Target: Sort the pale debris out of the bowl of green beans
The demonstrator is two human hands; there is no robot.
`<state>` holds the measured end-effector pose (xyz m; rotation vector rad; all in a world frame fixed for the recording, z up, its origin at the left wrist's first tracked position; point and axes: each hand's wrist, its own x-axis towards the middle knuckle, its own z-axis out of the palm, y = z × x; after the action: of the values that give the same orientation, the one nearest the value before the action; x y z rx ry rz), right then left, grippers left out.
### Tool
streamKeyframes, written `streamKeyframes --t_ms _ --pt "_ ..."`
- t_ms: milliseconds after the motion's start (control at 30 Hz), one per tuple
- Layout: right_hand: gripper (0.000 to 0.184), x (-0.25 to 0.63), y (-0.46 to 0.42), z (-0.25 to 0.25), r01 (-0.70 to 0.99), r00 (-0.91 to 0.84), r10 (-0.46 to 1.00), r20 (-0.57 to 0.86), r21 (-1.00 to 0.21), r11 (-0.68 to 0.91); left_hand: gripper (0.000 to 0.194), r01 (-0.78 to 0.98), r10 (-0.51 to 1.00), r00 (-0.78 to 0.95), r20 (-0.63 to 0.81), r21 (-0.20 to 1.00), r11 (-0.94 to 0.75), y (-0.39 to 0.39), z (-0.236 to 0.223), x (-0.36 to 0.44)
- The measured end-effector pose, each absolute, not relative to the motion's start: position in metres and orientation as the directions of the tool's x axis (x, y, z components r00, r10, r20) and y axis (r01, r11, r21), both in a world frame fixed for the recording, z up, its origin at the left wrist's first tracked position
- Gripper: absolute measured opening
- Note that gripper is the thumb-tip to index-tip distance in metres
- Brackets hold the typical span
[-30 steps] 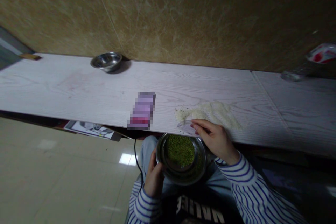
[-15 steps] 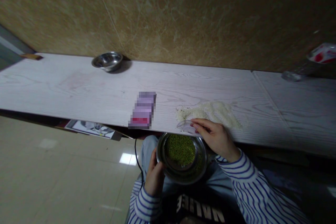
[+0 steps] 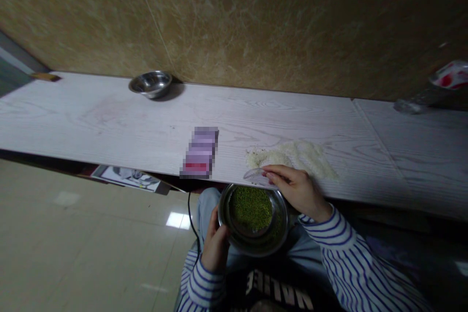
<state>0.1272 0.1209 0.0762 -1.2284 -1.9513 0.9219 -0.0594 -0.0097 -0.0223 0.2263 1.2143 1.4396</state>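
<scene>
My left hand (image 3: pixel 216 243) grips the left rim of a metal bowl (image 3: pixel 261 246) on my lap, just below the counter's front edge. Green mung beans (image 3: pixel 252 208) lie in that bowl. Between the thumb and fingers of my right hand (image 3: pixel 294 187) is a thin, clear, curved piece of plastic (image 3: pixel 256 174), held low over the counter near its edge; its exact kind is unclear. Behind it, white rice grains (image 3: pixel 292 156) are spread in a loose patch, with a few dark specks at its left end.
A phone (image 3: pixel 200 152) with a blurred-out screen lies left of the rice on the pale wooden counter (image 3: pixel 102 122). Near the wall stands a second metal bowl (image 3: pixel 150 85). A clear plastic bottle (image 3: pixel 431 90) with a red and white label is at the far right.
My right hand has shifted slightly left and toward the counter's edge, with the clear plastic piece in it. The left hand stays on the bowl.
</scene>
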Motion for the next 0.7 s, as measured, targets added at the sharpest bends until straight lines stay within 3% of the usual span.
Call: streamKeyframes --t_ms 300,533,700 --pt "0.025 0.124 0.128 0.075 0.470 -0.357 0.921 0.156 -0.822 0.322 0.056 -0.611 0.821 -0.301 -0.486 0.759 0.225 -0.011 -0.022 -0.060" --pt "0.024 0.131 0.119 0.082 0.422 -0.427 0.894 0.137 -0.844 0.331 0.045 -0.624 0.813 -0.339 -0.473 0.760 0.182 -0.009 -0.008 -0.052" --pt "0.025 0.131 0.114 0.083 0.474 -0.338 0.925 0.174 -0.817 0.327 0.049 -0.641 0.805 -0.318 -0.502 0.739 0.208 -0.009 -0.016 -0.054"
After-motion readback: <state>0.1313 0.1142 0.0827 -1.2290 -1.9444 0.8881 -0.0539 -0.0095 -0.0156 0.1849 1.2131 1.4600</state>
